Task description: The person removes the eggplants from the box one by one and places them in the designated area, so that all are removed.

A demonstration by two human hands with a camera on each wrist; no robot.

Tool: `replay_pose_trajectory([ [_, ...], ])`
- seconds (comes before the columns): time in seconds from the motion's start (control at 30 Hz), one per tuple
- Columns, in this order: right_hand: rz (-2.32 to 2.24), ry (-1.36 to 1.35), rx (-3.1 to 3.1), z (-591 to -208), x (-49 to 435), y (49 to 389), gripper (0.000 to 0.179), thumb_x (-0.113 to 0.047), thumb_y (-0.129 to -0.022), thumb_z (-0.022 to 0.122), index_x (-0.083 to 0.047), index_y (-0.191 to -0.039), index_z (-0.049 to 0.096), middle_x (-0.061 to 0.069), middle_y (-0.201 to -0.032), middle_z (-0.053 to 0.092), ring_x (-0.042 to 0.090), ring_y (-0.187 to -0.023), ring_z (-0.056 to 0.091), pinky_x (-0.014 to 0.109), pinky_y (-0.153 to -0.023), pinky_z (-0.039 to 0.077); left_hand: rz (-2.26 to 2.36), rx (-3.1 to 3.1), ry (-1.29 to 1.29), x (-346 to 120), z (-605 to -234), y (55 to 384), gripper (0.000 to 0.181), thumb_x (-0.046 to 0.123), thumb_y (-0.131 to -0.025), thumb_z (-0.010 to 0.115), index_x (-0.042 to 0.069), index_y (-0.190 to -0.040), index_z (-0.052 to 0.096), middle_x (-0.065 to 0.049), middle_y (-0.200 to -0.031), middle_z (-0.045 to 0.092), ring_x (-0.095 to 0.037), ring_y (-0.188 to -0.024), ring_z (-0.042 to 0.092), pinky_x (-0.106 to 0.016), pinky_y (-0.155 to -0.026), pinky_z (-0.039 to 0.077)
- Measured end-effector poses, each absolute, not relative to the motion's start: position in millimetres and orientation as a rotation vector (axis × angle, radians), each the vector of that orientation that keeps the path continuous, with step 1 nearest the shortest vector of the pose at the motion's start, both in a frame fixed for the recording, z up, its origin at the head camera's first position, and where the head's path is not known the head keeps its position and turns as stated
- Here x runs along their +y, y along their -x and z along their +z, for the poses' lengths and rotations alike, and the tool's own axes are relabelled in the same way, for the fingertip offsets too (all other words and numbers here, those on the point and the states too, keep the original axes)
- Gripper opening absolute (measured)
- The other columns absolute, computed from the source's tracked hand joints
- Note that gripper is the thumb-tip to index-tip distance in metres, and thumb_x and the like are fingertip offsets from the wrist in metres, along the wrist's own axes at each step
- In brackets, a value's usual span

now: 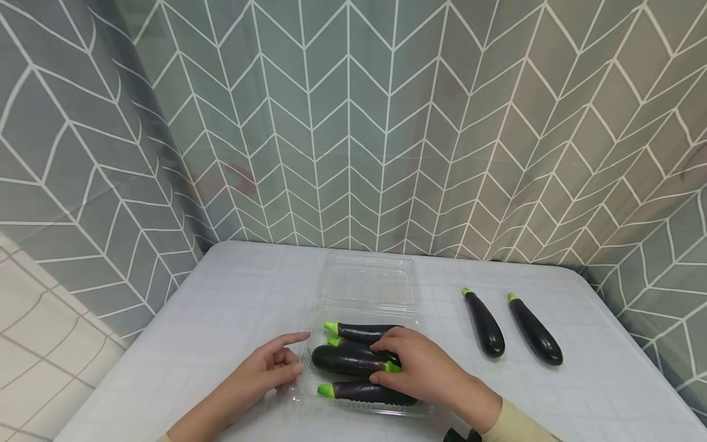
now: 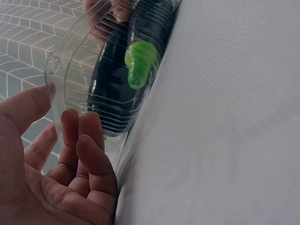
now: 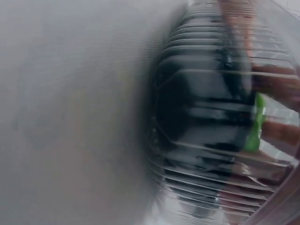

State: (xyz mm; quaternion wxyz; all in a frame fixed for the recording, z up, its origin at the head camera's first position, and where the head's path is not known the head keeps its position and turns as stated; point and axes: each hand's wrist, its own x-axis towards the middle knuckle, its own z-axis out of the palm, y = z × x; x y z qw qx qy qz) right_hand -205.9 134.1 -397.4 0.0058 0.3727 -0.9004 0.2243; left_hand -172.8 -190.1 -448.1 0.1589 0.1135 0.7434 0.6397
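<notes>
A clear plastic clamshell box (image 1: 367, 310) lies with its lid (image 1: 367, 279) folded back, and several dark eggplants lie crosswise in its base. My right hand (image 1: 422, 365) reaches in from the right and grips the stem end of one eggplant (image 1: 345, 361), thumb on the near side, fingers on the far side. That eggplant's green stem points right; the others' point left. Nearest me is another eggplant (image 1: 367, 391) along the front wall. My left hand (image 1: 267, 365) is at the box's left side, fingertips (image 2: 70, 122) against its ribbed wall, fingers loosely bent.
Two more eggplants, one (image 1: 486, 325) and another (image 1: 536, 331), lie on the white-covered table (image 1: 254, 282) to the right of the box. A grey curtain (image 1: 353, 123) with white lines hangs behind the table. A small black object (image 1: 461, 436) shows by the right wrist.
</notes>
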Motion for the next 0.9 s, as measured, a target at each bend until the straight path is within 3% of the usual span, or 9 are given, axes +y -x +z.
replay_pose_trajectory([
  [0.4, 0.705, -1.213, -2.78, -398.0, 132.5, 206.4, 0.025, -0.036, -0.086, 0.077, -0.016, -0.101, 0.077, -0.008, -0.106, 0.063, 0.01, -0.098, 0.06, 0.033, -0.088, 0.049, 1.846, 2.115, -0.336, -190.1, -449.0, 172.4, 0.058, 0.015, -0.098, 0.064, 0.005, -0.149, 0.039, -0.01, -0.092, 0.059, -0.012, -0.072, 0.053, -0.025, -0.062, 0.047],
  [0.9, 0.91, -1.163, -2.792, -391.4, 136.2, 207.2, 0.021, -0.033, -0.086, 0.076, -0.019, -0.102, 0.073, -0.013, -0.098, 0.065, 0.001, -0.086, 0.057, 0.026, -0.076, 0.05, 1.857, 2.092, -0.329, -190.2, -448.0, 171.6, 0.058, 0.015, -0.098, 0.064, 0.005, -0.15, 0.039, -0.009, -0.092, 0.059, -0.012, -0.072, 0.053, -0.025, -0.063, 0.047],
])
